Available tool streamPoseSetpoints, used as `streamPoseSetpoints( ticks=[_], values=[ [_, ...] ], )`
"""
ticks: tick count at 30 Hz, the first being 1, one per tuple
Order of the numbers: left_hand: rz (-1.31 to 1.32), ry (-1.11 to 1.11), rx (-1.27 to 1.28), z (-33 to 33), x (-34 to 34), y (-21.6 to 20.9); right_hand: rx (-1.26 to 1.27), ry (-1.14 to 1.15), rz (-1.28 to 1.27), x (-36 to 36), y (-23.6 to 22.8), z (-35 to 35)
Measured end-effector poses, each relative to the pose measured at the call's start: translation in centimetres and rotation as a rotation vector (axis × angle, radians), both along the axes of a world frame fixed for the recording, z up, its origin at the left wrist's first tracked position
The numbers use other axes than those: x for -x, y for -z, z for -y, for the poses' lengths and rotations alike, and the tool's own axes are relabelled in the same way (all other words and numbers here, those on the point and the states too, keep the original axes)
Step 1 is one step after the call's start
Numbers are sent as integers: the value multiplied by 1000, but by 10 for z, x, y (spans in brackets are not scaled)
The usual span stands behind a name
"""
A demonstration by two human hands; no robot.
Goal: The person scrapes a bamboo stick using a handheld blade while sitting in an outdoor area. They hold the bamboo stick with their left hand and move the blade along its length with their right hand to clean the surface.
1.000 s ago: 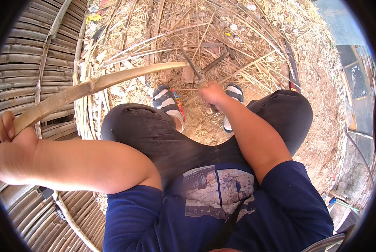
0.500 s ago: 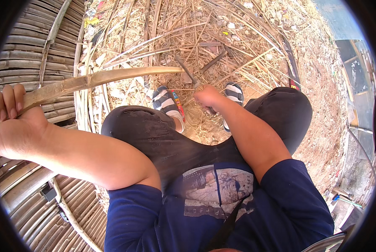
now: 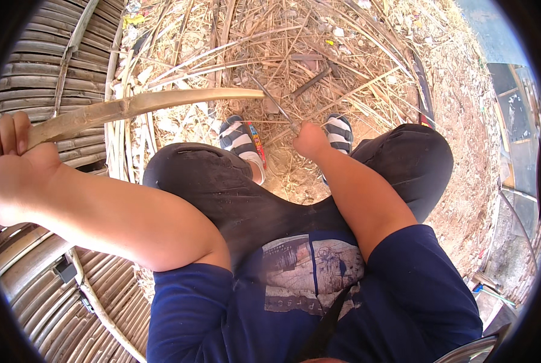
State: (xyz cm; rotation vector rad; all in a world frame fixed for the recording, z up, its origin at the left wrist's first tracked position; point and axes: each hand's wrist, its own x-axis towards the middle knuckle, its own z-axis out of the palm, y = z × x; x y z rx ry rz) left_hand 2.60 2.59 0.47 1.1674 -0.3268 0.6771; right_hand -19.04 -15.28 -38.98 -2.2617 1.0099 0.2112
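Note:
My left hand (image 3: 19, 166) is closed around the near end of a long split bamboo strip (image 3: 125, 107) at the far left. The strip stretches rightward over the ground, bowing slightly, and thins to a pale end ahead of my feet. In front of my right knee, my right hand (image 3: 311, 142) grips a knife (image 3: 276, 104); its handle is mostly hidden in my fist. The narrow dark blade points forward and left, crossing at the strip's pale end. Whether blade and strip touch, I cannot tell.
Bamboo slats (image 3: 52, 63) form a surface along the left side. Dry straw and loose split sticks (image 3: 246, 45) litter the ground ahead. Between my knees are my sandalled feet (image 3: 237, 139). A dark stick (image 3: 311, 83) lies beyond the knife. Bluish panels (image 3: 515, 103) stand at right.
My right hand has moved a little right and back with the knife. The bamboo strip's far end has shifted slightly forward in view. Both hands keep their hold.

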Motion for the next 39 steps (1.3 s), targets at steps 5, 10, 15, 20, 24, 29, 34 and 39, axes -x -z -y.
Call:
streamPoseSetpoints(
  ticks=[5, 10, 15, 20, 24, 29, 34, 39],
  values=[
    [43, 48, 30, -10, -4, 1, -182, -5, -173, -15, -11, 3],
    [53, 109, 64, -3, 3, 0, -831, 308, -86, -18, -17, 13],
    [30, -47, 30, -3, 0, 4, -207, 237, 336, -41, -65, -2],
    [59, -243, -24, 9, 7, 5, -140, 35, 286, -28, -67, -4],
    [-13, -161, 10, 5, 5, 5, 8, -26, -102, -5, -14, -3],
    [-9, -58, -8, -5, -5, 6, -362, 92, -114, -9, 0, 12],
    [-54, -146, -28, -3, -5, 8, -636, 408, 9, -22, -28, 13],
    [25, -106, -50, -1, -3, 11, -86, 135, 479, -41, -54, 4]
  ],
)
